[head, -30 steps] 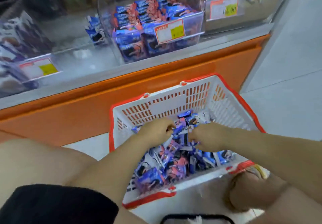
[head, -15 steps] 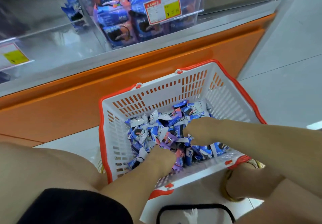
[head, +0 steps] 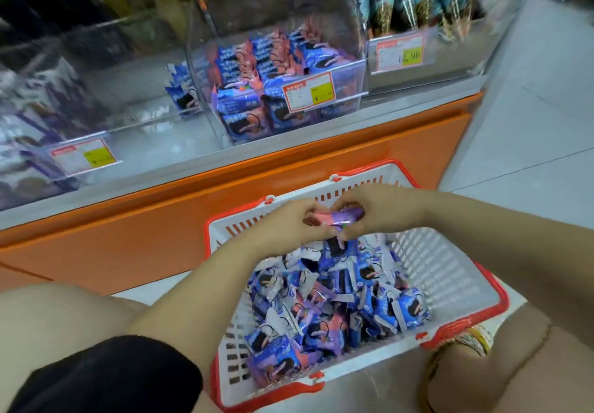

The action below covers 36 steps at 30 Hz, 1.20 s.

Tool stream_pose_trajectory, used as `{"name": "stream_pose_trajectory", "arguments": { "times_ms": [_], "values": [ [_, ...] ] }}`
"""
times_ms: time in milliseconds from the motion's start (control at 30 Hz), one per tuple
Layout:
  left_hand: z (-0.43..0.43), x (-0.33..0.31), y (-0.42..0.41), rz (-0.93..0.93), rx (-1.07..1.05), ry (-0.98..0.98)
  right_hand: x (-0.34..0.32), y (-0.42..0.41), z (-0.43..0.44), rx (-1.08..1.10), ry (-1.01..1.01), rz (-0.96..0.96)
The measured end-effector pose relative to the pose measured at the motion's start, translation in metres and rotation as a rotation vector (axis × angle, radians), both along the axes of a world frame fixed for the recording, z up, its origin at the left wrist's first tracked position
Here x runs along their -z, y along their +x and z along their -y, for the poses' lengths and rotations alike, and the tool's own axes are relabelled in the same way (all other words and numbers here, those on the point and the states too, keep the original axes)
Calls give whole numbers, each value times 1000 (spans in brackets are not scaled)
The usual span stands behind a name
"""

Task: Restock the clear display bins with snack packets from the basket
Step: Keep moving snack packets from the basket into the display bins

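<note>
Both the left hand and right hand pinch a pink-purple snack packet (long axis left-right) over the basket, the clear display bin lying beyond.

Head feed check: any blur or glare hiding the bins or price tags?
Head view: left bin smeared by blur and reflections; middle bin sharper, its price tag print unreadable; right tag reads 12.90; left hand, right hand and their packet fairly sharp.

A price tag on the clear bin at the shelf's right end reads "12.90" on a yellow patch. The second tag, on the centre bin, shows "¥", its digits blurred. The printing on the packets is illegible.
</note>
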<state>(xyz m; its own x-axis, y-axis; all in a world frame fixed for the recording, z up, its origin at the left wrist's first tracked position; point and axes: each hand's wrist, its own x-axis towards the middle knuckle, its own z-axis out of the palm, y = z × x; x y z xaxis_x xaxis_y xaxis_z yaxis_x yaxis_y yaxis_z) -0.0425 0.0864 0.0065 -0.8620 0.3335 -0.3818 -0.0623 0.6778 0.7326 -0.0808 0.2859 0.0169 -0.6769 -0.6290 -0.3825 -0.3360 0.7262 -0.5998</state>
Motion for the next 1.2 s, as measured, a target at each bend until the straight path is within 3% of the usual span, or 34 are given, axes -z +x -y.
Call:
{"name": "stream_pose_trajectory", "arguments": {
  "times_ms": [200, 333, 533, 667, 833, 900, 1033, 1200],
  "values": [
    [-6, -58, -19, -269, -269, 225, -49, -18, -5, 304, -430, 15],
    [-13, -78, -26, -648, -231, -15, -68, -31, -1, 532, -722, 76],
    [-26, -95, -43, -967, -266, -315, -81, -39, 18, 650, -975, 224],
    [-20, -108, -61, -1002, -289, -312, -92, -56, 16, 651, -897, 55],
    [15, -125, -122, -901, -428, -278, -111, -81, -5, 537, -517, -543],
    [26, -129, -149, -841, -452, -307, -110, -90, -10, 460, -338, -685],
    [34, -130, -192, -655, -401, -450, -98, -103, -8, 425, -203, -631],
    [32, -124, -215, -480, -258, -491, -94, -110, -5, 435, -220, -629]
  ]
}}
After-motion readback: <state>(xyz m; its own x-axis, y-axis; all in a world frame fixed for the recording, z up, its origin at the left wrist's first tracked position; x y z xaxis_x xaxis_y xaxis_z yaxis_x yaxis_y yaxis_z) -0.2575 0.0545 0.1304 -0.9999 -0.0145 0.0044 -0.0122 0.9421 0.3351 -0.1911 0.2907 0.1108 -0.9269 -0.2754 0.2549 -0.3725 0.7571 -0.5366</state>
